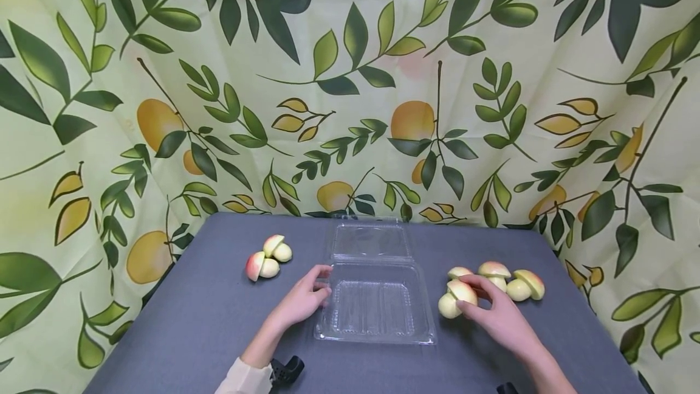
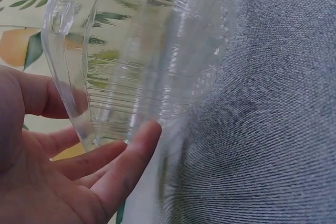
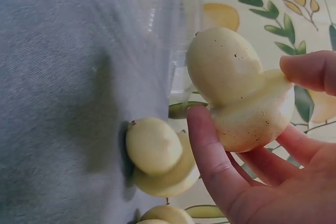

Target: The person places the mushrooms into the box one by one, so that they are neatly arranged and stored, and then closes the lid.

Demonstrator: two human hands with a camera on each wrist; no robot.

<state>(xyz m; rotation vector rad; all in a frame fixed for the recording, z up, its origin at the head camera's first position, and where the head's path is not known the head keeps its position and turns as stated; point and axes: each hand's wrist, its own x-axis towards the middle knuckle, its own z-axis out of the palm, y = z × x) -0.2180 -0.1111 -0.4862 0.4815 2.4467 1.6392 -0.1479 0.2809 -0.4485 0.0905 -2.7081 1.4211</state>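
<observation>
My right hand (image 1: 500,318) pinches a toy mushroom (image 1: 458,300) with a pale rounded stem and a cream cap blushing pink. The right wrist view shows this mushroom (image 3: 239,90) between thumb and fingers, raised off the cloth beside another toy mushroom (image 3: 160,156). A clear plastic container (image 1: 377,340) lies hinged open in the middle, its lid (image 1: 372,242) folded back. At its left edge is my left hand (image 1: 306,297). In the left wrist view, the rim of the container (image 2: 126,51) passes between the fingers of my left hand (image 2: 68,177), some fingertips against the ribbed side wall.
Three more toy mushrooms (image 1: 527,286) lie on the right, close behind my right hand. Two toy mushrooms (image 1: 262,266) sit on the left side of the grey tablecloth (image 1: 180,327). A fruit-and-leaf patterned curtain (image 1: 350,114) surrounds the table at the back and sides.
</observation>
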